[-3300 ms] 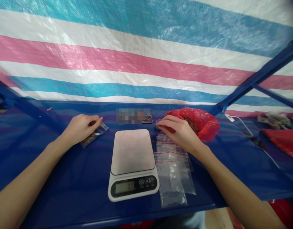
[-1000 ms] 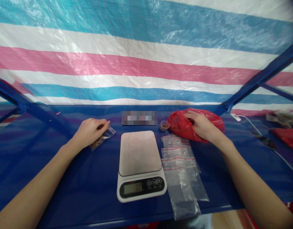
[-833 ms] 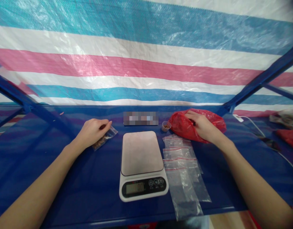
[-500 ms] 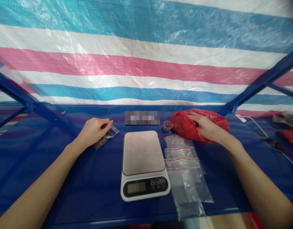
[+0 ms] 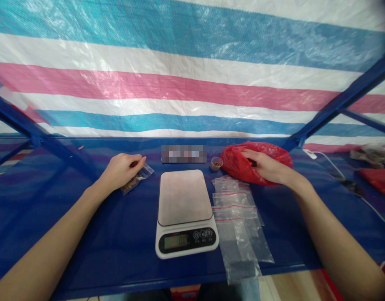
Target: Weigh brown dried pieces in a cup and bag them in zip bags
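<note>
My left hand point(image 5: 125, 169) has its fingers curled and its thumb against the index finger, over a small clear zip bag point(image 5: 135, 182) holding brown bits. That bag lies tilted on the blue surface, partly covered by the hand. Over at the right, my right hand point(image 5: 267, 165) is closed on a crumpled red plastic bag point(image 5: 236, 156); its fingertips are sunk in the folds and partly hidden. A small clear cup point(image 5: 216, 164) with brown bits stands beside the red bag. Between my hands sits a white digital scale point(image 5: 185, 198), its plate bare and its display reading about 0.0.
Several flat, clear zip bags point(image 5: 238, 230) with red seal lines overlap to the right of the scale. Behind it lies a blurred-out strip point(image 5: 184, 154). Blue frame bars point(image 5: 324, 104) slope at both sides, with a striped sheet point(image 5: 179, 83) behind. A white cable point(image 5: 333, 165) runs at right.
The whole view has shifted slightly, so things sit a little further left and higher. Both hands keep their places at the bags, with hardly any movement.
</note>
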### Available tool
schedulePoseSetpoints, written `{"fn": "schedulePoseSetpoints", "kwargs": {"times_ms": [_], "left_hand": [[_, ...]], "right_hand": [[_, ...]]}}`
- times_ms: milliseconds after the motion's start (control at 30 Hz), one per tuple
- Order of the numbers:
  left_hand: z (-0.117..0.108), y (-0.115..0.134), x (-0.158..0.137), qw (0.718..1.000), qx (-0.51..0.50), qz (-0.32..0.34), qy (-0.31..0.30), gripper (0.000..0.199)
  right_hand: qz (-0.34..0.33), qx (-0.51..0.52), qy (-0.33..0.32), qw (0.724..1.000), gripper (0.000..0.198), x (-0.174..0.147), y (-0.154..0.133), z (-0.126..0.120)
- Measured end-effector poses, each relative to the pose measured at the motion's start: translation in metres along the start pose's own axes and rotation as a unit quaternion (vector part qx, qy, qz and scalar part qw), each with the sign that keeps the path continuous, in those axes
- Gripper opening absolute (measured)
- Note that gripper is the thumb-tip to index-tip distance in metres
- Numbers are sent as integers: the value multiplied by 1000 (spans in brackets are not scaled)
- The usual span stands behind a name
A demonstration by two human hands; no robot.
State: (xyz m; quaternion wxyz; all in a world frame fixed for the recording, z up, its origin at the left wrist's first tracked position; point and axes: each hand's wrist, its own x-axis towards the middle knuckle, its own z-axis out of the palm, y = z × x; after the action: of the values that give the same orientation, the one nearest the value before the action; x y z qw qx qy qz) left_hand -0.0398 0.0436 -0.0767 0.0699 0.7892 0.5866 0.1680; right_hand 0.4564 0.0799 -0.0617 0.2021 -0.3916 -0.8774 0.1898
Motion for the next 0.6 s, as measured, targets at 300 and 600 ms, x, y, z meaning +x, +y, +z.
{"fn": "schedulePoseSetpoints", "kwargs": {"times_ms": [300,600], "left_hand": [[0,0,1,1000,4,2,-10,47],[1,-1,1,1000,4,3,-8,47]], "right_hand": [[-48,-84,79,992,35,7,-8,0],[6,-58,145,988,18,-1,-18,-18]]}}
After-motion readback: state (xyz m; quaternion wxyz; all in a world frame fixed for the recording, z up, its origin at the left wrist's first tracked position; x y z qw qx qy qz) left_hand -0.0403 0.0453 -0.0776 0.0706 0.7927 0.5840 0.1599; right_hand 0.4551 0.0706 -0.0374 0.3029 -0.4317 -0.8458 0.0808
